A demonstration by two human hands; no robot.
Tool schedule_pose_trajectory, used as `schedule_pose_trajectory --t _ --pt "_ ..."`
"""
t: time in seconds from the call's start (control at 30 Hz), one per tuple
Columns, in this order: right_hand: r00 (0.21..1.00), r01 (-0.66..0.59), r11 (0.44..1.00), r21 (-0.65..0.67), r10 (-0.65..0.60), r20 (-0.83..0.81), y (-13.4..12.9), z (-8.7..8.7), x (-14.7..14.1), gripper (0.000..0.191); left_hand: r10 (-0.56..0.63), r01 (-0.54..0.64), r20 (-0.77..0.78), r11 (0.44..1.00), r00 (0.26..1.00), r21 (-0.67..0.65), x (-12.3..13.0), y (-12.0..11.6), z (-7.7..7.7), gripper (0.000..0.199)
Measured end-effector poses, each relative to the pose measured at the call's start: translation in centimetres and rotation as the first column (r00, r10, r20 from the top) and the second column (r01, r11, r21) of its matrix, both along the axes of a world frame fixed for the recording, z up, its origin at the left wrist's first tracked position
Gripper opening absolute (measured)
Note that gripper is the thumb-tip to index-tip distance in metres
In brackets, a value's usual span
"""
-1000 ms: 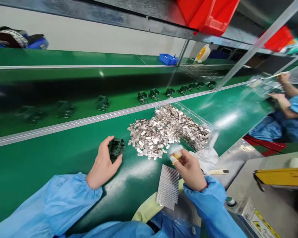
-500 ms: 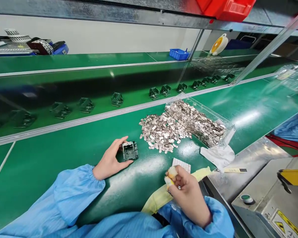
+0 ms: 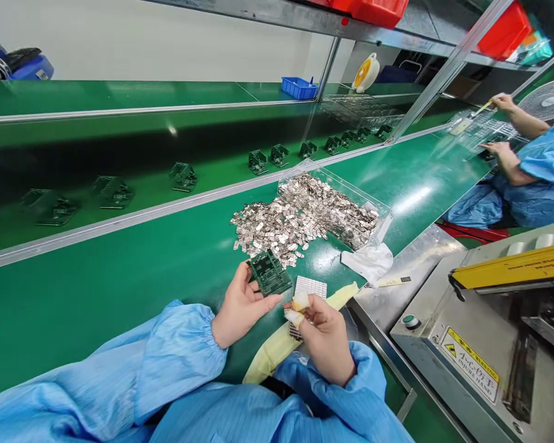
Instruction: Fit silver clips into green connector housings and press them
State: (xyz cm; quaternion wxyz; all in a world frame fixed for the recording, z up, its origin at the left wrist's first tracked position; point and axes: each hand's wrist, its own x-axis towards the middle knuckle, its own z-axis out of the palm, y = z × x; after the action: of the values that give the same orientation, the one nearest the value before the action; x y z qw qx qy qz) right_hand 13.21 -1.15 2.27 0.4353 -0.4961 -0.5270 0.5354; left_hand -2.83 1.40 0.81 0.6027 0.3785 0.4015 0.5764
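My left hand grips a green circuit board by its edge, tilted up off the bench. Close by on the right, my right hand is closed in a pinch, with whitish-yellow covers on thumb and forefinger. Whatever lies between those fingertips is too small to make out. Just behind the right hand is a white gridded sheet, partly hidden. A heap of small silvery metal pieces spreads beyond the board, and more of them fill a clear plastic tray.
Several circuit boards stand along the conveyor behind a metal rail. White cloth and a cutter-like tool lie right of the tray. A yellow strip crosses the front edge. At right are a machine and a co-worker.
The circuit board has been lifted and turned to show its flat face, moving right toward my right hand. The view has swung right, bringing the co-worker in.
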Motion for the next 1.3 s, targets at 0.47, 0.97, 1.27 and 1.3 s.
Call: schedule_pose_trajectory --t 0.47,0.97,1.27,1.3 --pt "0.99 0.045 0.997 -0.067 -0.053 -0.128 -0.5 -0.4 -1.0 0.016 -0.002 0.004 0.111 1.0 0.994 -0.017 0.0 -0.5 0.4 0.048" --pt "0.953 0.249 0.968 -0.019 -0.249 -0.172 -0.7 0.1 -1.7 0.017 -0.065 0.061 0.043 0.995 0.997 0.073 0.3 -1.2 -0.7 0.057" --pt "0.973 0.19 0.981 0.026 -0.185 -0.141 -1.2 -0.2 -1.4 0.011 -0.062 0.061 0.011 0.99 0.998 0.124 0.3 -1.3 -0.6 0.055" --pt "0.976 0.202 0.977 0.074 -0.194 -0.099 -1.1 -0.1 -1.1 0.009 -0.078 0.075 0.02 0.99 0.997 0.123 0.3 -1.3 -0.7 0.055"
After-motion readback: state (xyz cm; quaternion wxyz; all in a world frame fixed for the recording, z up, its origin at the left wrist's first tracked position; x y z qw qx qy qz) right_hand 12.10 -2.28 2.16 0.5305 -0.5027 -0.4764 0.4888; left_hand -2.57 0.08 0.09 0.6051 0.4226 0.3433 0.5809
